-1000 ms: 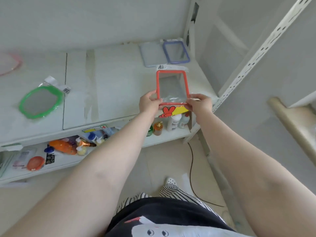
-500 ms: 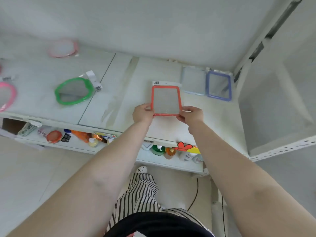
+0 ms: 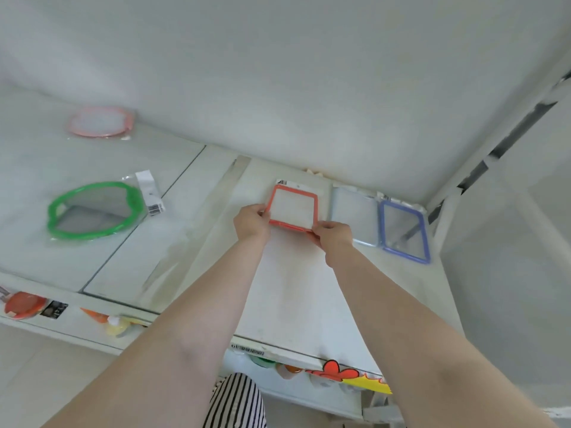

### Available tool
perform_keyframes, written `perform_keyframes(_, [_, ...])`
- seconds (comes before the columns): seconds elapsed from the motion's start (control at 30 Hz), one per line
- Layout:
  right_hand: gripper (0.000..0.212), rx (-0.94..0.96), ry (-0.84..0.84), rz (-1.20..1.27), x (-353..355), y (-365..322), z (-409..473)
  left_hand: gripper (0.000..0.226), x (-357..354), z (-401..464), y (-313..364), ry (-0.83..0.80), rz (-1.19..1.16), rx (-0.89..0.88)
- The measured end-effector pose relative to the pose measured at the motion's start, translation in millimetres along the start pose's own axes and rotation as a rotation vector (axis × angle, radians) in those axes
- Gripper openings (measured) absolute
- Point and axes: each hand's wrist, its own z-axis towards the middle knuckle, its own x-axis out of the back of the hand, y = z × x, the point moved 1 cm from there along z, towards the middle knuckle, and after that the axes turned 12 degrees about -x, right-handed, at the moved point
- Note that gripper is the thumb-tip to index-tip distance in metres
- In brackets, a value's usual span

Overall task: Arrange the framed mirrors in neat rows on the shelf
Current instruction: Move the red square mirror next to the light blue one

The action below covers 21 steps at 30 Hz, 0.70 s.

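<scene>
Red mirror: the person is holding the red-framed mirror (image 3: 293, 208) at the back edge of the shelf (image 3: 287, 288), close to the wall, so that it is lining up with the two rectangular mirrors lying toward the back right corner.
Left hand: the left hand (image 3: 251, 222) is pinching the frame's near left corner, fingers curled onto it.
Right hand: the right hand (image 3: 333, 237) is gripping the near right corner in the same way; holding both near corners is probably letting the person square the frame against its neighbour.
Contact: whether the mirror is already lying flat on the shelf or hovering just above it cannot be told.
Row so far: a pale blue mirror (image 3: 355, 216) is lying just beside the red one, and a purple-framed mirror (image 3: 404, 230) is touching it on the far side, nearest the corner.
Still loose: a green-framed mirror (image 3: 92, 210) in its wrapper is sitting well apart toward the left end, and a pink-framed mirror (image 3: 100, 122) is lying against the wall further left.
In the way: nothing is lying between the red mirror and the pale blue one, so the gap is looking free to close.
Below: small bottles and packets are showing on the lower shelf (image 3: 77, 316), apart from the work.
</scene>
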Motion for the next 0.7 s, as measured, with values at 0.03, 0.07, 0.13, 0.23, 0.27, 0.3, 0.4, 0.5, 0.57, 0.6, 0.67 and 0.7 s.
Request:
perform_keyframes(0.03, [0.016, 0.005, 0.002, -0.008, -1, 0, 3, 0.033, -2, 4, -2, -0.006, 0.009, -0.011])
perform_keyframes(0.07, [0.017, 0.017, 0.005, -0.029, -2, -1, 6, 0.034, -6, 8, -4, -0.022, 0.025, -0.032])
perform_keyframes(0.13, [0.017, 0.078, 0.042, -0.188, 1, -2, 11, 0.036, -12, 13, -9, -0.082, 0.118, -0.104])
perform_keyframes(0.23, [0.023, 0.22, 0.188, -0.478, 13, -2, 12, 0.034, -18, 14, -14, -0.155, 0.426, -0.269])
perform_keyframes(0.27, [0.024, 0.27, 0.259, -0.555, 19, 0, 14, 0.039, -20, 13, -15, -0.17, 0.514, -0.316])
perform_keyframes(0.3, [0.024, 0.313, 0.333, -0.617, 24, 1, 15, 0.047, -22, 13, -15, -0.194, 0.564, -0.355])
perform_keyframes(0.4, [0.03, 0.397, 0.493, -0.708, 37, 5, 26, 0.068, -31, 13, -14, -0.306, 0.638, -0.472])
perform_keyframes(0.5, [0.045, 0.388, 0.519, -0.786, 44, 9, 37, 0.077, -41, 17, -15, -0.404, 0.618, -0.461])
perform_keyframes(0.57, [0.049, 0.337, 0.499, -0.817, 46, 12, 45, 0.081, -46, 19, -16, -0.439, 0.565, -0.42])
perform_keyframes(0.6, [0.048, 0.313, 0.489, -0.823, 47, 13, 49, 0.082, -49, 20, -16, -0.445, 0.551, -0.415])
perform_keyframes(0.67, [0.036, 0.305, 0.479, -0.836, 48, 17, 56, 0.085, -55, 24, -14, -0.45, 0.539, -0.42])
perform_keyframes(0.7, [0.03, 0.311, 0.483, -0.841, 48, 18, 57, 0.087, -58, 26, -13, -0.455, 0.536, -0.423])
